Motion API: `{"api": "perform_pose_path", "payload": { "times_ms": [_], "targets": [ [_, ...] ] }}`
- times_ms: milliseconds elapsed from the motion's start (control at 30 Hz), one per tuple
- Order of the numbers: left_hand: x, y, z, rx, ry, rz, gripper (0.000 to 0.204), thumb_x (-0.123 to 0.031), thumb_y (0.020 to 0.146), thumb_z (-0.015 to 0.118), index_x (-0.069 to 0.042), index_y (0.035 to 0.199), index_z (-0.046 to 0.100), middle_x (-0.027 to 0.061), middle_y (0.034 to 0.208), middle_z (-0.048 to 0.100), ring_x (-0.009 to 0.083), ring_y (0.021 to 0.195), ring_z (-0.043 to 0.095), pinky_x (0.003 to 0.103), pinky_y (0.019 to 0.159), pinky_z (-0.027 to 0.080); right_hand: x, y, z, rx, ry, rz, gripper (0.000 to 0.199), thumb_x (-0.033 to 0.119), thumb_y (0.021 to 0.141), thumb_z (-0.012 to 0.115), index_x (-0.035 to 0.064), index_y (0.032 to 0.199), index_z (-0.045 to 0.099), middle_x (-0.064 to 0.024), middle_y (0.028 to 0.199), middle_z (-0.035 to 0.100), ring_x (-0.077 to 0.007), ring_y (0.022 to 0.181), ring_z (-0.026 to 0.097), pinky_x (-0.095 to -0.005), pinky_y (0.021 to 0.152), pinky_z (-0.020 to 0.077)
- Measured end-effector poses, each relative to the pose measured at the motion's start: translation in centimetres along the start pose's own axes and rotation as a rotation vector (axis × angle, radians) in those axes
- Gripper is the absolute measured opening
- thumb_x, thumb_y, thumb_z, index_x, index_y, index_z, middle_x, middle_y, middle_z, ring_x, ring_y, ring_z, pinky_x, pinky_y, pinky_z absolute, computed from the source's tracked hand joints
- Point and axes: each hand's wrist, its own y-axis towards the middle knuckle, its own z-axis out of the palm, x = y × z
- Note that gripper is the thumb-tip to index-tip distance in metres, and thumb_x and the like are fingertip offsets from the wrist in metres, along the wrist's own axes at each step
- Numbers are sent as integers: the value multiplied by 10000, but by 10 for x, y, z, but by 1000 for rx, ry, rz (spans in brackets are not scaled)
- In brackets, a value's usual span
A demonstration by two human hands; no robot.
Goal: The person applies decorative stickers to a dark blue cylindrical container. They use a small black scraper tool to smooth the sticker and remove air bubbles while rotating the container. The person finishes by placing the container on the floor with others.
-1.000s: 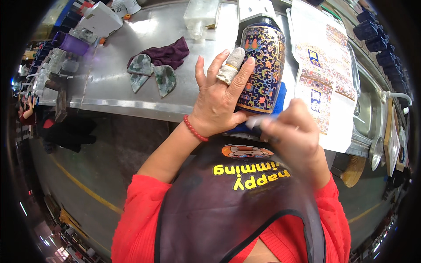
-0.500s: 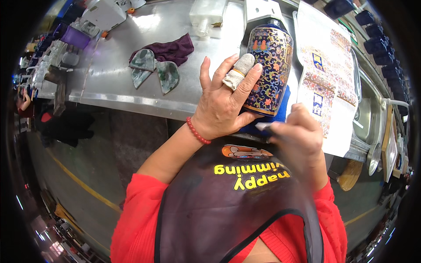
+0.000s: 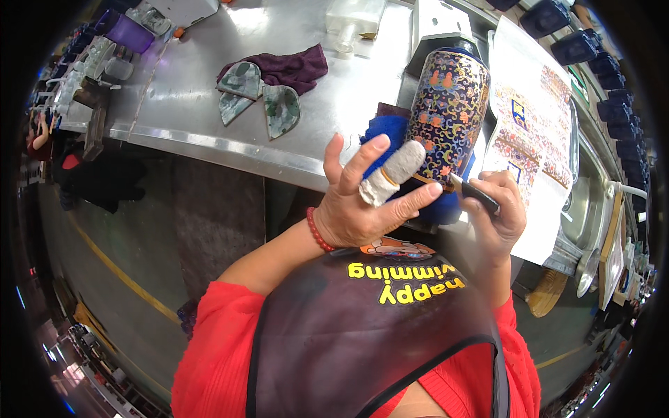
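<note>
A single head-worn fisheye camera is looking steeply down, close over the hands (image 3: 418,202) and the surface (image 3: 209,104) edge.

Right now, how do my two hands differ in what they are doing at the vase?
The left hand is open, fingers spread against the patterned vase, one finger wrapped in white tape. The right hand is closed around a thin dark tool whose tip meets the vase's lower side. Both are at the vase's near end.
</note>
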Motion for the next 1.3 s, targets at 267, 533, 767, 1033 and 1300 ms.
{"api": "perform_pose_path", "payload": {
  "times_ms": [267, 533, 767, 1033, 1300],
  "targets": [
    [-6, -5, -2, 41, -33, -75, 369, -323, 862, 734, -226, 1216, 769, 102, 1410, 554, 333, 1416, 343, 578, 1222, 59, -5, -4, 1, -33, 14, 46, 272, 88, 817, 835, -12, 1034, 706, -90, 835, 615, -191, 777, 579, -296, 685, 451],
    [-8, -7, -7, 84, -46, -116, 381, -362, 921, 674, -147, 1223, 760, 99, 1378, 589, 346, 1401, 370, 581, 1218, 86, -5, -4, 3, -44, 28, 75, 261, 121, 842, 827, -12, 1030, 705, -94, 839, 618, -183, 782, 578, -285, 690, 449],
    [-11, -4, -5, -4, -31, -100, 384, -304, 868, 714, -169, 1225, 756, 87, 1338, 609, 351, 1374, 396, 590, 1210, 97, -5, -3, 3, -46, 34, 62, 254, 117, 847, 821, -15, 1031, 705, -100, 851, 625, -179, 777, 579, -281, 681, 448],
    [-11, -6, -5, 79, -39, -113, 428, -289, 855, 714, -126, 1250, 732, 137, 1348, 617, 364, 1368, 405, 616, 1200, 110, -6, -3, 3, -44, 45, 80, 242, 117, 861, 811, -15, 1034, 706, -99, 853, 629, -163, 756, 577, -272, 658, 445],
    [-10, -6, -7, 80, -35, -177, 458, -306, 862, 709, -130, 1286, 711, 162, 1361, 612, 369, 1364, 404, 592, 1213, 110, -7, -3, 3, -41, 60, 78, 236, 120, 869, 807, -12, 1036, 705, -93, 847, 629, -149, 733, 576, -263, 628, 439]
  ]
}}
